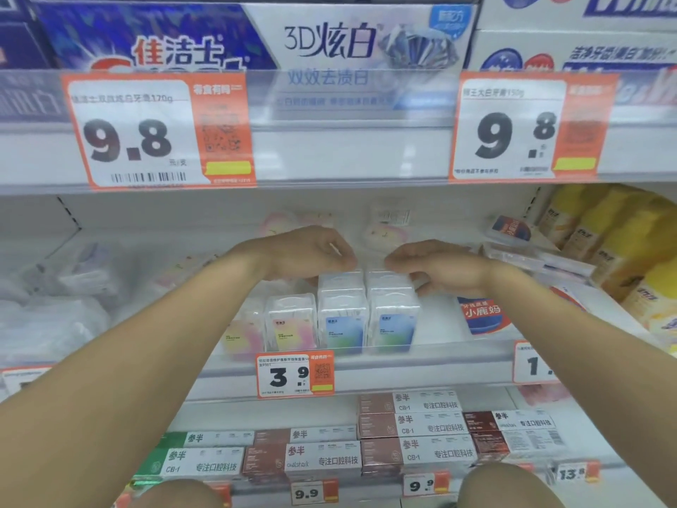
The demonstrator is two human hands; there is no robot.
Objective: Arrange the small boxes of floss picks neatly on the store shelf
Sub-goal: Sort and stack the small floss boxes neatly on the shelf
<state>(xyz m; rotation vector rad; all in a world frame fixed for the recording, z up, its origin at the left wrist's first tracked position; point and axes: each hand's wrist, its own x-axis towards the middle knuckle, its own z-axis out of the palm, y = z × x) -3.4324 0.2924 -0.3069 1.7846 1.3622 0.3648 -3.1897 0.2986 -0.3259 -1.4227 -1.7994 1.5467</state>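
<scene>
Head view: both arms reach into the middle shelf (421, 355). The left hand (311, 253) at 11 o'clock and right hand (436, 267) at 1 o'clock curl, fingers bent, over the rear boxes (342, 315), touching them; whether either actually grips one I cannot tell. The boxes stand in rows at centre, above the 3.9 tag (295, 375).

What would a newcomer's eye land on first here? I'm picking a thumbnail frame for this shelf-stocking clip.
First, the two big orange-edged 9.8 price tags on the upper shelf rail, left and right. Next, both forearms reaching into the middle shelf, the left hand and right hand curled over the back of the rows of clear floss pick boxes. Below those sits a small 3.9 tag.
</scene>
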